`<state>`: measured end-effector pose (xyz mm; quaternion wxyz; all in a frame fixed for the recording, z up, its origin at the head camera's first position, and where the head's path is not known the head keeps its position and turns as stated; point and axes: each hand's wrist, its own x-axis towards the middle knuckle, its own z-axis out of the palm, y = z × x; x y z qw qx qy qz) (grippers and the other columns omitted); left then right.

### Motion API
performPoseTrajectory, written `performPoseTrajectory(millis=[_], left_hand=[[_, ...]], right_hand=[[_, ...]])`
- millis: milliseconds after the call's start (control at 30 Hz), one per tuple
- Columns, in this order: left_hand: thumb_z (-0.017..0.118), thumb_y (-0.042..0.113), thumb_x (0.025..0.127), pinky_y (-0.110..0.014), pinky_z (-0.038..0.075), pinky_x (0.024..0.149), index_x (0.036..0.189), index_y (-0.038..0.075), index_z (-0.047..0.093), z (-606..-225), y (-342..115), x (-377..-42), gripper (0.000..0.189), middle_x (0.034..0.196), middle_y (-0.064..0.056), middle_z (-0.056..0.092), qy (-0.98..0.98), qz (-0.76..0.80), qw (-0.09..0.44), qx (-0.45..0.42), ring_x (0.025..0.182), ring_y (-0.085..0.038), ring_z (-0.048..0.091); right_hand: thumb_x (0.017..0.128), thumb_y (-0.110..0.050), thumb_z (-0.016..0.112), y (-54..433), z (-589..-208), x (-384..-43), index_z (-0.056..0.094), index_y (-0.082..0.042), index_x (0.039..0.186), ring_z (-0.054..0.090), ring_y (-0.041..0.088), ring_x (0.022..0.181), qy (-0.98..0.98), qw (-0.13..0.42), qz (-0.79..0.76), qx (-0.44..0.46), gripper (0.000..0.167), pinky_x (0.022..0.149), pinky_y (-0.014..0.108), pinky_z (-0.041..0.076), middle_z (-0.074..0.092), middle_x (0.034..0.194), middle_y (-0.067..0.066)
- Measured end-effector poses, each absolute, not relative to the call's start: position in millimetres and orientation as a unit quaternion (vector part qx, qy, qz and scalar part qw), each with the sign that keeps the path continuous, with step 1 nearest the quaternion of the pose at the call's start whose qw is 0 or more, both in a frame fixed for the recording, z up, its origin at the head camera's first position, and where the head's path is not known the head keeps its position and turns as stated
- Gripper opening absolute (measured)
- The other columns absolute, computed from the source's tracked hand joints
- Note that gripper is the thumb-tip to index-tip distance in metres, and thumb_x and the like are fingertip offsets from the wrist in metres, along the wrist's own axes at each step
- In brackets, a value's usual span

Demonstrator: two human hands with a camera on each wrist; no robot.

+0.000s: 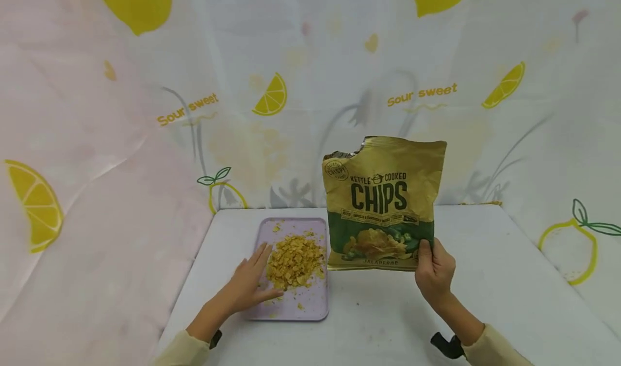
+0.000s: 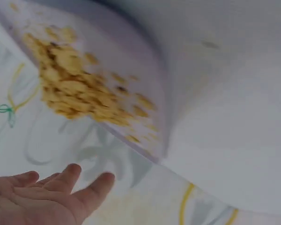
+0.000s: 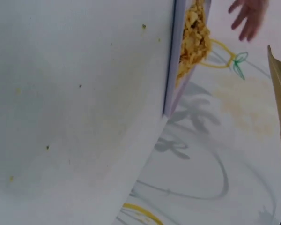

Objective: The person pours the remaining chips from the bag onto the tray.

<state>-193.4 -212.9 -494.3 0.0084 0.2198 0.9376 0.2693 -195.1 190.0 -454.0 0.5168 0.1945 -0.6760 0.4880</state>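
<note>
My right hand [image 1: 435, 273] holds a gold and green chip bag [image 1: 385, 193] upright by its lower right corner, thumb on the printed front. The bag's top left is torn away, showing a silvery inside. What the bag contains is hidden. A pile of crushed chips [image 1: 295, 261] lies on a lilac tray [image 1: 312, 308] to the left of the bag. My left hand [image 1: 246, 284], fingers straight and thumb spread, is over the tray's left side beside the pile. In the left wrist view that hand [image 2: 51, 199] holds nothing.
Beneath the tray is a white table [image 1: 373, 306], with small crumbs [image 3: 80, 86] scattered on its surface. A lemon-printed cloth [image 1: 301, 156] hangs behind the table and along its sides. Some chip bits lie loose near the tray's edges.
</note>
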Motion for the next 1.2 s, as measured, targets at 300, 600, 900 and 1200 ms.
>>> performPoseTrajectory(millis=[300, 600, 900, 1200], left_hand=[[0.049, 0.044, 0.103, -0.051, 0.045, 0.106, 0.16, 0.025, 0.006, -456, -122, -206, 0.074, 0.159, -0.016, 0.03, 0.741, 0.614, 0.173, 0.21, 0.14, -0.037, 0.042], [0.051, 0.05, 0.1, -0.035, 0.055, 0.093, 0.14, 0.004, 0.045, -454, -100, -211, 0.061, 0.125, -0.014, 0.066, 0.698, 0.682, 0.167, 0.143, 0.107, -0.018, 0.067], [0.052, 0.049, 0.099, -0.03, 0.059, 0.073, 0.124, 0.0, 0.055, -453, -85, -209, 0.055, 0.097, -0.009, 0.072, 0.713, 0.681, 0.116, 0.123, 0.079, -0.013, 0.069], [0.047, 0.044, 0.103, -0.03, 0.058, 0.062, 0.118, 0.001, 0.059, -459, -74, -206, 0.047, 0.084, -0.014, 0.072, 0.765, 0.619, 0.064, 0.166, 0.065, -0.014, 0.068]], right_hand=[[0.086, 0.024, 0.049, 166, -467, -188, 0.059, 0.009, 0.078, 0.036, 0.0, 0.045, -0.688, 0.488, 0.488, 0.226, 0.02, 0.039, 0.014, 0.031, 0.04, 0.052, 0.001], [0.081, 0.02, 0.064, 166, -475, -182, 0.065, 0.008, 0.098, 0.058, 0.005, 0.053, -0.75, 0.343, 0.518, 0.226, 0.021, 0.045, 0.018, 0.046, 0.066, 0.07, 0.016], [0.098, -0.016, 0.062, 172, -462, -182, 0.062, 0.007, 0.119, 0.072, 0.01, 0.076, -0.757, 0.059, 0.647, 0.067, 0.031, 0.069, 0.028, 0.059, 0.072, 0.1, 0.022], [0.096, -0.007, 0.064, 177, -470, -176, 0.07, 0.008, 0.094, 0.064, 0.003, 0.06, -0.789, 0.185, 0.582, 0.065, 0.016, 0.055, 0.025, 0.054, 0.072, 0.077, 0.016]])
